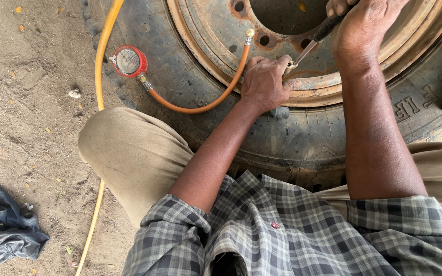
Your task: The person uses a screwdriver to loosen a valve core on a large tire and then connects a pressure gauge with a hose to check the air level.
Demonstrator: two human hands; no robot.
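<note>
**Two hands at the rim of a big tyre**

A large tyre (190, 76) lies flat on sandy ground (26, 128), its rusty steel rim (216, 30) facing up. The person sits against the tyre's near edge, knees in khaki trousers to either side, sleeves of a grey checked shirt (292, 230) rolled above the elbows.

The left hand (266, 83) rests on the near edge of the rim, fingers curled tight around something small — what exactly sits inside the grip is hidden by the knuckles. The right hand (359, 30) is closed around the dark handle of a slim tool (310, 47), whose metal shaft slants down and left until its tip meets the left hand's fingers right at the rim's near edge.

An orange hose (200, 107) curves across the tyre's sidewall just left of the left hand. One end rises to a brass fitting (250, 33) lying on the rim's inner face; the other joins a round pressure gauge with a red casing (129, 61), which lies on the tread near the tyre's left edge. A yellow hose (101, 66) runs from the gauge's side along the tyre's left edge, passes under the left knee and trails off over the ground toward the bottom of the view.

A crumpled dark rubber sheet (3, 232) lies on the ground at the lower left, well apart from the tyre — a small stone (74, 93) sits nearer it.
</note>
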